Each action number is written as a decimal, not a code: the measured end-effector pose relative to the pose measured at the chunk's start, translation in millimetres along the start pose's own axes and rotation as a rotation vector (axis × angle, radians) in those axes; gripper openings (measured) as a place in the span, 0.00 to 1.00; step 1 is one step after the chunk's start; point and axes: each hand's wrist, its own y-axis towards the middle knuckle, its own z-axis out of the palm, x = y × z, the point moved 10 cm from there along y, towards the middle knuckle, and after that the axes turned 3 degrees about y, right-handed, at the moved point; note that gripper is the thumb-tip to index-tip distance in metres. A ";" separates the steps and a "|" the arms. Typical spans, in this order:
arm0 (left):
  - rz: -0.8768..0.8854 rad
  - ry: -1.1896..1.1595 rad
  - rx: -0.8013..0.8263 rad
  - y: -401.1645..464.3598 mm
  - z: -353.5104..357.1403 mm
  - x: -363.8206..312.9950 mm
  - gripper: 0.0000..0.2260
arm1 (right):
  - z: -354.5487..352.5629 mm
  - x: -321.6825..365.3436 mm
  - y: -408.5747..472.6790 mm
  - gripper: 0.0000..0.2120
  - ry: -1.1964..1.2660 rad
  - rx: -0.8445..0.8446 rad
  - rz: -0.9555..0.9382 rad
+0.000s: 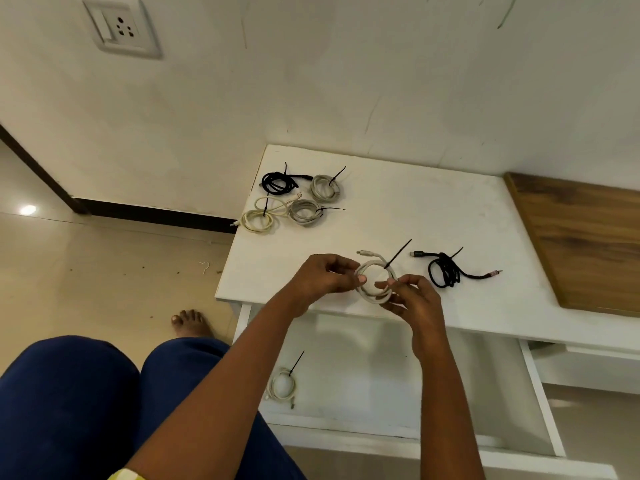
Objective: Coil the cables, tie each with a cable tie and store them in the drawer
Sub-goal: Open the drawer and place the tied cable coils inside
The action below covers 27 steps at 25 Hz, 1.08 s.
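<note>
While both hands hold it above the front edge of the white tabletop [398,209], the white cable coil [375,284] sits at the centre of the frame, bound by a black cable tie [398,252] whose free tail points up and to the right. The left hand [322,277] pinches the left side of the coil between thumb and fingers; the right hand [412,294] grips the lower right side with curled fingers. This two-sided hold probably keeps the loops stacked and flat while the tie is checked or the coil is carried. The coil lies between the two hands, touching both, directly above the open drawer [540,393], which suggests that storing is the step in hand.

One tied white coil [283,386] already lies in the drawer, lower centre-left. A tied black cable [446,270] rests on the tabletop just right of the right hand. Four further tied coils lie grouped in the upper centre: a black coil [278,181], two grey coils [325,187] [305,212] and a cream coil [259,216]. Judged from this layout, coiling and tying appear complete, and six coils remain to be stored.
</note>
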 end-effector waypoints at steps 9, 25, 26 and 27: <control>-0.688 0.299 0.487 -52.6 23.5 77.1 0.09 | -0.3 -94.2 -58.8 0.11 -0.092 0.606 0.555; -0.753 0.557 -0.184 -15.4 -52.3 188.0 0.06 | 54.2 -239.3 13.5 0.13 -0.395 0.059 0.529; -0.782 0.579 -0.165 -15.7 -52.9 194.2 0.10 | 57.4 -248.9 11.7 0.14 -0.388 0.053 0.548; -0.798 0.583 -0.154 -12.8 -53.4 198.7 0.10 | 61.2 -257.8 9.8 0.15 -0.384 0.064 0.579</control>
